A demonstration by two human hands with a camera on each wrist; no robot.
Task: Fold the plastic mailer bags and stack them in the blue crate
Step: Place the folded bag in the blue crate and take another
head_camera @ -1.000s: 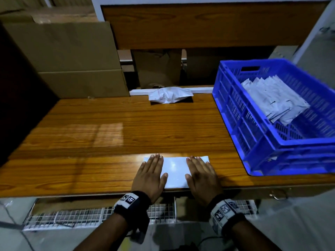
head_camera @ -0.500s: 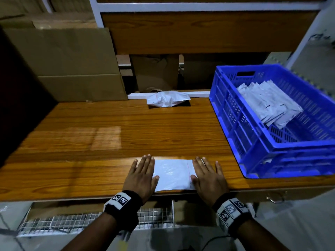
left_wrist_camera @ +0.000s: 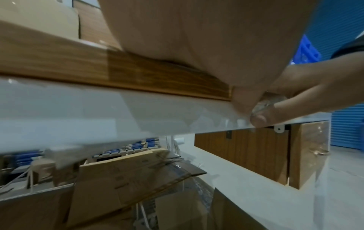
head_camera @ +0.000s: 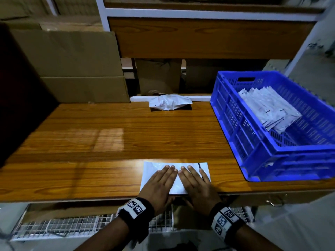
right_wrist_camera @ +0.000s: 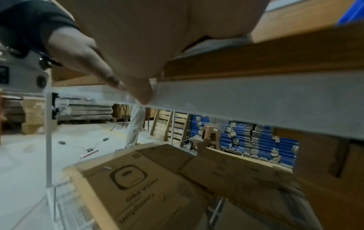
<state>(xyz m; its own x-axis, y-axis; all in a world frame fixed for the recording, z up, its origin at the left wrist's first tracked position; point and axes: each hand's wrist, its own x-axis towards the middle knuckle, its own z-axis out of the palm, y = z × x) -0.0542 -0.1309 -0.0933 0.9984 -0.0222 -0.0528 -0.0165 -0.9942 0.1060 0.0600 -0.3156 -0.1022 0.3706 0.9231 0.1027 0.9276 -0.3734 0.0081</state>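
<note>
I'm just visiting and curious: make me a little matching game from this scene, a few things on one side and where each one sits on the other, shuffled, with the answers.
Things:
1. flat mailer bag
2. crumpled mailer bag
3. folded bags
4. blue crate

Places:
A. inside the crate
B. far edge of the table
C. under both hands, left hand and right hand, at the near edge
D. right end of the table

Pairs: 1-C, 2-B, 3-A, 4-D

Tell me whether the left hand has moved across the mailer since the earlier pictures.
Yes. The left hand has slid rightward along the table's front edge, from the white mailer's left end to its middle, now touching the right hand.
</note>
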